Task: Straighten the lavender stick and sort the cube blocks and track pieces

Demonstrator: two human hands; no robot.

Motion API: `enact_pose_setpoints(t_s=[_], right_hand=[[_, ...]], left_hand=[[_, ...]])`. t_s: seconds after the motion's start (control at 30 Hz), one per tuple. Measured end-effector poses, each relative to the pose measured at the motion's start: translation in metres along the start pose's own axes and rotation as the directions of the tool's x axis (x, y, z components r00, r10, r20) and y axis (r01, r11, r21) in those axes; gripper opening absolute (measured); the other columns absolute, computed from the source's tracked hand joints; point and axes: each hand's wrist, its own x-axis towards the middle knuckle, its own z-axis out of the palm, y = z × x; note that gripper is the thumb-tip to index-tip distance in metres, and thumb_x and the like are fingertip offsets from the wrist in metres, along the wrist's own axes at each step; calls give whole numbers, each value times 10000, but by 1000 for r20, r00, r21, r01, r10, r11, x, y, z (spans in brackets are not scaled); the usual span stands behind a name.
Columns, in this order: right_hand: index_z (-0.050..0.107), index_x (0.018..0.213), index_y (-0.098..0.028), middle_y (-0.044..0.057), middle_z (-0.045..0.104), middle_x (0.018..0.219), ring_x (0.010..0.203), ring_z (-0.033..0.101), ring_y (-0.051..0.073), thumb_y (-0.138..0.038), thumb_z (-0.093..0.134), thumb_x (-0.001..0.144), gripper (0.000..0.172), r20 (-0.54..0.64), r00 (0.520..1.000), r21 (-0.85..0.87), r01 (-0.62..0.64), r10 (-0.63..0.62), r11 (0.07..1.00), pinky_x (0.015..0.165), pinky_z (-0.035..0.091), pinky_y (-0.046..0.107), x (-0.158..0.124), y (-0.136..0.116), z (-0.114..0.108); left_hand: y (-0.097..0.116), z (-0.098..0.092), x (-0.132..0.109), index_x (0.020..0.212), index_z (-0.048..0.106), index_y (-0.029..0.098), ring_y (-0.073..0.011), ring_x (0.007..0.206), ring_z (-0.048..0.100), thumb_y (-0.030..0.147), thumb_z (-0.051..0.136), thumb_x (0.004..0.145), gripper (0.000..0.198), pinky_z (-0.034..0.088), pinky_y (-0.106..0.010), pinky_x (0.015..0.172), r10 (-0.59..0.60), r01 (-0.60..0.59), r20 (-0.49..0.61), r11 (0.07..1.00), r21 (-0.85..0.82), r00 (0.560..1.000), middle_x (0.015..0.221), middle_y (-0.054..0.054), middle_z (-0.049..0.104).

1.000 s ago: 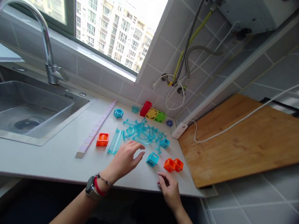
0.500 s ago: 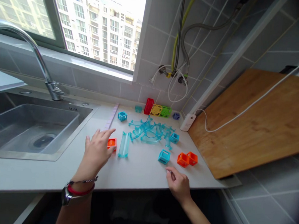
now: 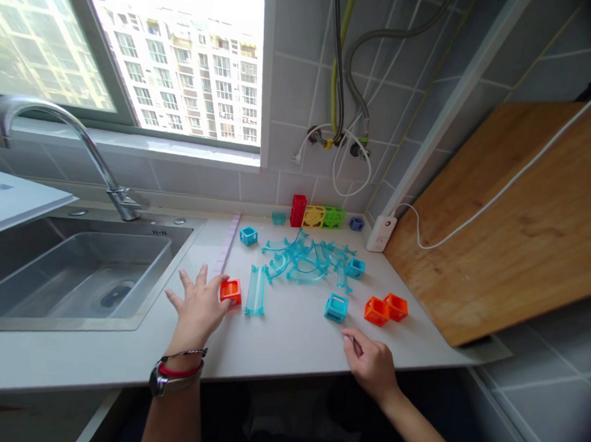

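My left hand (image 3: pixel 199 306) lies over the white counter (image 3: pixel 288 340) with fingers spread, its thumb touching an orange block (image 3: pixel 232 290). Beside that block lies a straight clear-blue track piece (image 3: pixel 256 289). A heap of curved clear-blue track pieces (image 3: pixel 306 260) sits further back. My right hand (image 3: pixel 371 363) rests at the counter's front edge, fingers curled in a loose pinch; nothing shows in it. In front of it are a blue cube (image 3: pixel 336 307) and two joined orange cubes (image 3: pixel 385 308).
A steel sink (image 3: pixel 72 267) with a tap (image 3: pixel 55 133) fills the left. A pale pink strip (image 3: pixel 227 243) runs along the sink's edge. Red, yellow and green blocks (image 3: pixel 317 215) stand against the tiled wall. A wooden board (image 3: pixel 516 214) with a white cable lies at right.
My left hand has moved left from the track heap to the orange block. The view has swung left and upward. My right hand stays at the counter's edge.
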Motion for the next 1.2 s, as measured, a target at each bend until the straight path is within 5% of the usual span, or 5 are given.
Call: enact_pose_setpoints(t_s=[0.27, 0.47, 0.8, 1.0, 1.2], right_hand=[[750, 986, -207, -27, 613, 537, 479, 594, 155, -319, 508, 965, 267, 0, 1000, 8, 1, -1, 1000, 554, 361, 266, -1, 0, 2], [748, 986, -209, -30, 614, 548, 483, 591, 152, -312, 510, 963, 260, 1, 1000, 5, 2, -3, 1000, 564, 363, 269, -1, 2, 3], [748, 975, -211, -33, 621, 549, 473, 584, 141, -304, 518, 952, 249, -5, 1000, 0, -8, 8, 1000, 554, 362, 260, 0, -1, 1], [747, 990, -206, -24, 631, 557, 482, 598, 149, -305, 508, 960, 260, 5, 1000, -8, -3, 3, 1000, 553, 367, 261, 1, -2, 0], [750, 990, -212, -19, 641, 565, 489, 601, 154, -300, 514, 960, 254, 10, 1000, 7, -11, 11, 1000, 563, 370, 265, 1, -2, 0]], left_hand=[[17, -19, -7, 1200, 595, 209, -522, 1527, 77, 406, 657, 864, 395, 164, -815, 1105, 27, -65, -170, 973, -222, 985, 1600, -168, 388], [40, -26, -19, 1110, 544, 237, -305, 1161, 649, 383, 677, 860, 319, 499, -457, 994, 346, -396, -194, 773, -496, 918, 1280, -100, 669], [90, -6, -46, 1045, 580, 232, -257, 929, 666, 385, 671, 888, 238, 494, -348, 762, 585, -489, 98, 748, -449, 805, 1043, -54, 690], [98, 16, -49, 1121, 624, 210, -273, 1025, 657, 384, 714, 873, 316, 504, -363, 863, 651, -544, 122, 709, -448, 749, 1091, -92, 692], [101, 26, -48, 1136, 650, 197, -300, 1110, 627, 393, 734, 865, 345, 501, -408, 954, 659, -572, 103, 711, -409, 745, 1131, -112, 686]])
